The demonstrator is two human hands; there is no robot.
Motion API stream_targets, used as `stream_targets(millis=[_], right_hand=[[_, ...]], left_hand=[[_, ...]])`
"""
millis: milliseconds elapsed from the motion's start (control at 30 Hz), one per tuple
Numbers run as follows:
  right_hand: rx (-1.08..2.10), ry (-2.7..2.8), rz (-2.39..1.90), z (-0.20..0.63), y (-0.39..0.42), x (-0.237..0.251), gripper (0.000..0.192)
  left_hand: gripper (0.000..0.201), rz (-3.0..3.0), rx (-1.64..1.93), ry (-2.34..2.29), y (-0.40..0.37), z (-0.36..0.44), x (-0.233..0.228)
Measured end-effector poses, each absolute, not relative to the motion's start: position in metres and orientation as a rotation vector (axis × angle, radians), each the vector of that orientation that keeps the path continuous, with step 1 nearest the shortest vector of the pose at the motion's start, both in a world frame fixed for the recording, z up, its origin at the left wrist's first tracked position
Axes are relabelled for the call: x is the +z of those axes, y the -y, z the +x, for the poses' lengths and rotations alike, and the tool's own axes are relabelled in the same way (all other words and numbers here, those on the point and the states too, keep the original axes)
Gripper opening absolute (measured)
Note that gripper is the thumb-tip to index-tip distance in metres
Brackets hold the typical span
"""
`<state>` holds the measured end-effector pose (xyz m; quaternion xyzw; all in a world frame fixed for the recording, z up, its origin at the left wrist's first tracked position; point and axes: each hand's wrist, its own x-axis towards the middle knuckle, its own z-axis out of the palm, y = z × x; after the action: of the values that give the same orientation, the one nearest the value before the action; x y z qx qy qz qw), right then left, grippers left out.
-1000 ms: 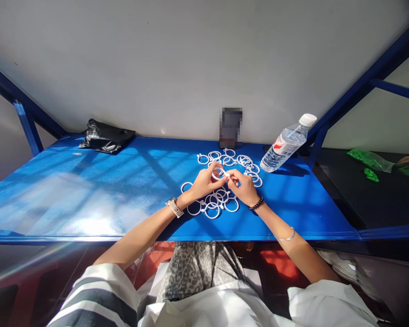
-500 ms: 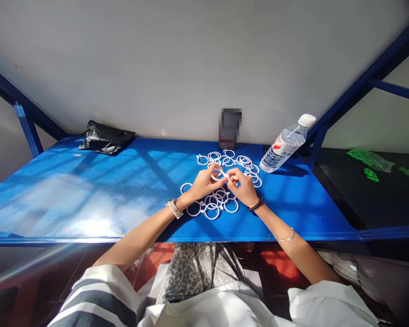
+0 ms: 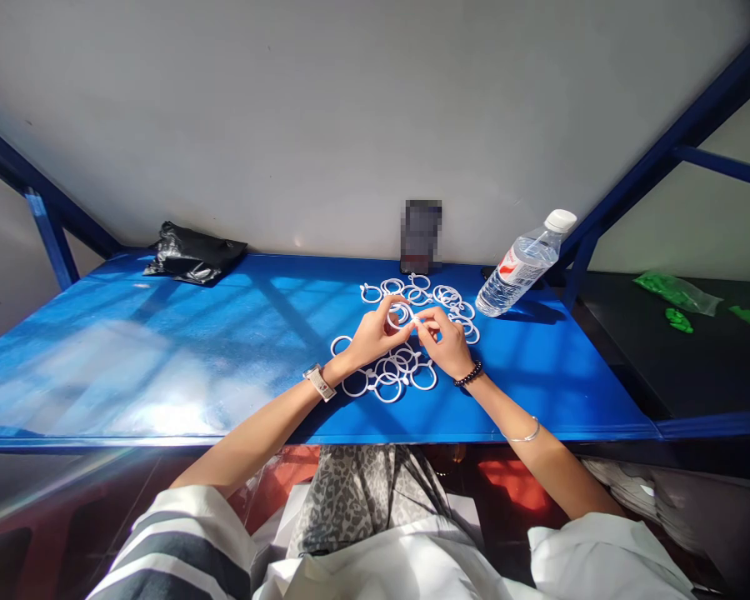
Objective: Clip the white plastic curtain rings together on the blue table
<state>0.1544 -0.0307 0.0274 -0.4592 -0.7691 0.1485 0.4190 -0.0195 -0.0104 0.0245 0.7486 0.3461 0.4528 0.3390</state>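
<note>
My left hand [image 3: 375, 337] is closed around one side of a white curtain ring [image 3: 390, 317], which it holds above the table. Opposite it, my right hand [image 3: 445, 340] pinches at the ring's small end piece; the fingertips of both hands nearly meet there and hide the detail. Nearer to me, below my hands, lies a cluster of similar white rings [image 3: 388, 387], several with small eyelets on the rim. Beyond my hands another loose group of white rings [image 3: 447, 295] is spread on the blue table [image 3: 275, 333].
A water bottle [image 3: 517, 271] with a white cap stands at the right, and a dark blurred-out object [image 3: 421, 236] leans on the back wall. A black plastic bag [image 3: 193, 253] lies far left. Blue frame posts flank the table; green items in a clear bag [image 3: 676, 292] rest on a dark surface.
The held ring has tilted up between my hands, so its opening now shows rounder. Both hands stay in almost the same place; the loose rings have not moved.
</note>
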Motion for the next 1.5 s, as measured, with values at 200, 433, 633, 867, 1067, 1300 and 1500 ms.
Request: stream_targets(millis=[200, 433, 633, 867, 1067, 1300, 1500], right_hand=[[0.223, 1.928, -1.144, 0.155, 0.03, 0.026, 0.016], [0.109, 1.941, -1.119, 0.155, 0.029, 0.026, 0.016], [0.151, 1.912, -1.138, 0.154, 0.03, 0.028, 0.015], [0.336, 1.9, -1.181, 0.152, 0.034, 0.036, 0.015], [0.539, 1.843, -1.171, 0.155, 0.032, 0.036, 0.021], [1.137, 1.661, -1.096, 0.155, 0.022, 0.03, 0.046], [1.476, 1.532, -1.003, 0.154, 0.024, 0.038, 0.041]], left_hand=[[0.028, 1.882, 1.198, -0.938, 0.011, -0.02, 0.028], [0.041, 1.662, 1.266, -0.941, 0.007, -0.02, 0.026], [0.043, 1.557, 1.249, -0.871, 0.007, -0.019, 0.027], [0.042, 1.566, 1.264, -0.85, 0.006, -0.02, 0.027], [0.042, 1.619, 1.263, -0.867, 0.006, -0.02, 0.027], [0.04, 1.738, 1.253, -0.886, 0.007, -0.022, 0.027], [0.043, 1.839, 1.245, -0.878, 0.009, -0.022, 0.031]])
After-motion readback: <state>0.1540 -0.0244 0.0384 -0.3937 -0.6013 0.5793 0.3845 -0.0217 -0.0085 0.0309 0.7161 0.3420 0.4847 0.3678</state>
